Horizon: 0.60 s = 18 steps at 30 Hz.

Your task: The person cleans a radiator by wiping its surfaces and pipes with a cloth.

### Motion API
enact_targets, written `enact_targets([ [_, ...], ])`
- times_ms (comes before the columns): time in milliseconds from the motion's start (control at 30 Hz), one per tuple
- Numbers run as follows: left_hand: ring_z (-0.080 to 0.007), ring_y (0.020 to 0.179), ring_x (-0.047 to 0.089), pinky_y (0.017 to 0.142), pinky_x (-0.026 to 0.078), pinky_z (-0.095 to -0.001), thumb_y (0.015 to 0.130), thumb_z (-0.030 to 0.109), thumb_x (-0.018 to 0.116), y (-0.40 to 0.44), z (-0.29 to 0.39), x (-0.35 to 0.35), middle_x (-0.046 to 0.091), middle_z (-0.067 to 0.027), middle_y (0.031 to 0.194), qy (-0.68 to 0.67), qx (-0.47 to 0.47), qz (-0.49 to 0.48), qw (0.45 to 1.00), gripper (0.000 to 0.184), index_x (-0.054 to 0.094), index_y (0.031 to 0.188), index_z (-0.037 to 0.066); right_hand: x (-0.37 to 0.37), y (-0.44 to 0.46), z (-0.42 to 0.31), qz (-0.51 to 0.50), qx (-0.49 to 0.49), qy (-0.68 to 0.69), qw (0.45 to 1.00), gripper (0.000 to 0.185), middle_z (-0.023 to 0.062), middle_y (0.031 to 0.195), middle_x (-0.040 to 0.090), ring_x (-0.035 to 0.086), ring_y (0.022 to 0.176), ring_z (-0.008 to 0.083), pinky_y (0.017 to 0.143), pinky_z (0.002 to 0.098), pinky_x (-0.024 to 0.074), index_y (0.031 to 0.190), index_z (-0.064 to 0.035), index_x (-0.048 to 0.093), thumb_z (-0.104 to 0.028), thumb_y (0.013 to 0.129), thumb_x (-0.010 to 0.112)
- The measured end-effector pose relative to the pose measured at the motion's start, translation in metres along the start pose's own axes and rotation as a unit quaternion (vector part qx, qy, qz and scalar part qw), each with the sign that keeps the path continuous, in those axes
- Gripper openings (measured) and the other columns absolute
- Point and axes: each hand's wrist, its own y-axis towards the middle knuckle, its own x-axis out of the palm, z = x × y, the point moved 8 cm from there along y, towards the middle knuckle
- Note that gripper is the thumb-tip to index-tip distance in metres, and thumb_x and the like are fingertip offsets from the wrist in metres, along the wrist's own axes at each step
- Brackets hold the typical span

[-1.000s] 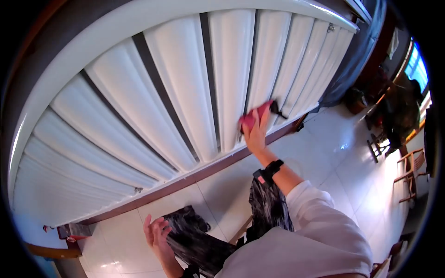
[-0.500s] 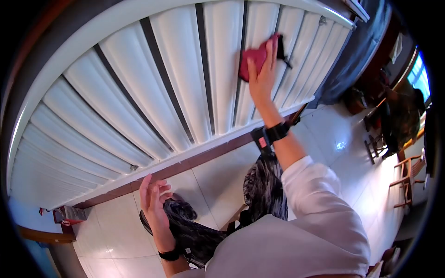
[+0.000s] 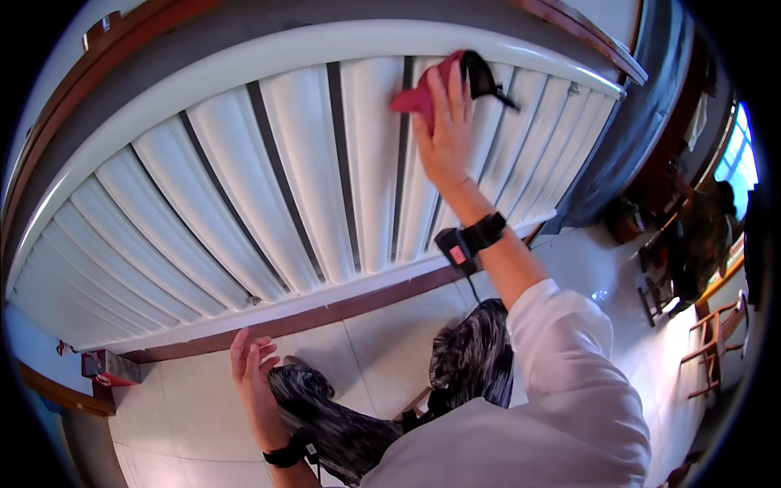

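A dark pink cloth (image 3: 416,99) with a black part lies under my right hand (image 3: 447,134), pressed against the white slatted radiator (image 3: 301,154) close to its top rail. The fingers of that hand reach over the cloth, and a black strap end sticks out to the right of it. My left hand (image 3: 254,372) is in the air below the radiator's lower edge, fingers apart and loosely curled, holding nothing. Both wrists wear black bands.
A red box (image 3: 111,368) stands on the tiled floor (image 3: 195,407) at the lower left. Wooden chairs (image 3: 711,346) and a person (image 3: 706,232) are at the right. Dark grey fabric (image 3: 598,179) hangs beside the radiator's right end.
My right hand has moved up the slats with the cloth, from near the bottom edge to the top rail. My left hand has risen and shifted slightly left.
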Motion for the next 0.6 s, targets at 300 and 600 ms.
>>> enact_targets([
  [300,-0.0154,0.085,0.06,0.068,0.049,-0.0276,0.092,0.015,0.05,0.031,-0.013,0.005,0.062,-0.0069,0.096,-0.02,-0.017,-0.017,0.999,0.035,0.047,0.126,0.006,0.028,-0.237,-0.009,-0.379,-0.133,-0.008,0.916,0.055,0.0067,0.139,0.039,0.042,0.122,0.0303,0.099,0.0501,0.0343,0.13,-0.0109,0.047,-0.011,0.077,0.059],
  [600,-0.0144,0.085,0.06,0.063,0.049,-0.0239,0.092,0.017,0.051,0.107,-0.042,0.04,0.062,-0.0063,0.097,-0.042,0.019,-0.09,0.995,0.034,0.048,0.125,0.007,0.021,-0.011,-0.047,-0.16,-0.096,0.007,0.982,0.064,0.013,0.144,0.029,0.028,0.13,0.038,0.103,0.0504,0.0257,0.134,-0.013,0.038,-0.017,0.076,0.063],
])
